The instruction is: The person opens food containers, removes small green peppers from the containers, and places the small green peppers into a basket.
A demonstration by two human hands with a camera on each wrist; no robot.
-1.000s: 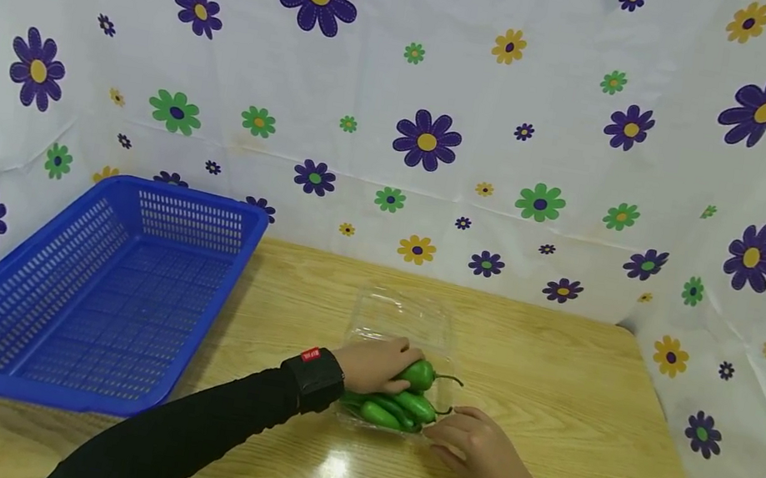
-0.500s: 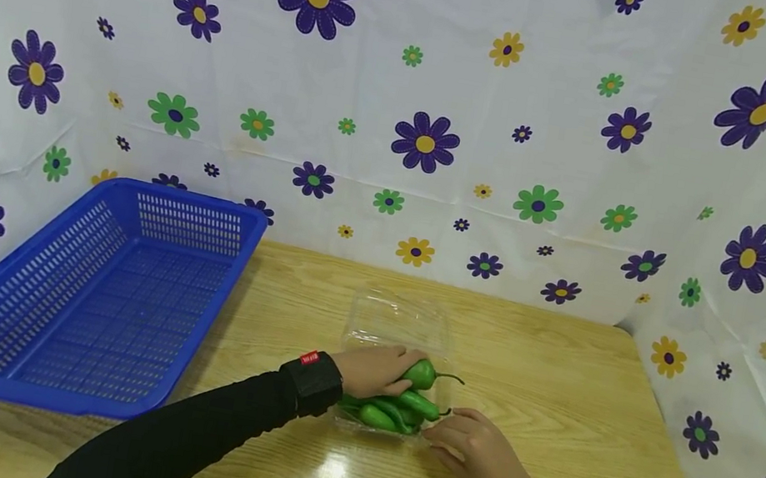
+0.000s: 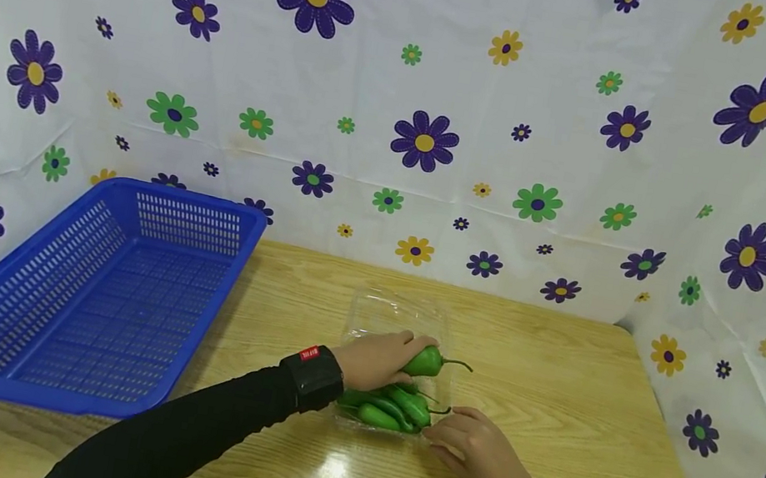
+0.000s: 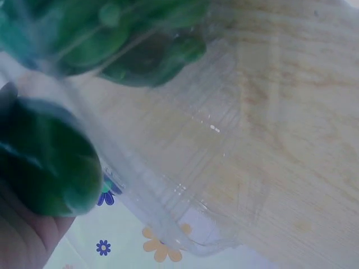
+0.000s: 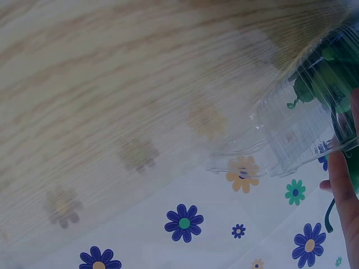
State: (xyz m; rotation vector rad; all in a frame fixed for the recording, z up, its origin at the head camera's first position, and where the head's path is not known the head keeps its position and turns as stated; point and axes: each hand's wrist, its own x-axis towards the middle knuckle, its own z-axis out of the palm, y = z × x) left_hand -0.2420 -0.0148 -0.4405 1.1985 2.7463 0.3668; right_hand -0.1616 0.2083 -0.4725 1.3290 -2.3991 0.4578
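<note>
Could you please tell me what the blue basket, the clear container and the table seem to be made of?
The blue basket looks like moulded plastic, slightly glossy: even colour, regular slots in its walls.
The clear container is probably thin, shiny plastic: see-through, ribbed walls, bright glints.
The table shows wood grain and a glossy reflection; real wood or printed laminate, I cannot tell.

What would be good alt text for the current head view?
A person's left hand holds a green pepper at an open clear plastic box containing other green peppers, while the right hand is at the box's near right corner. A blue basket sits to the left on a wooden table.
</note>
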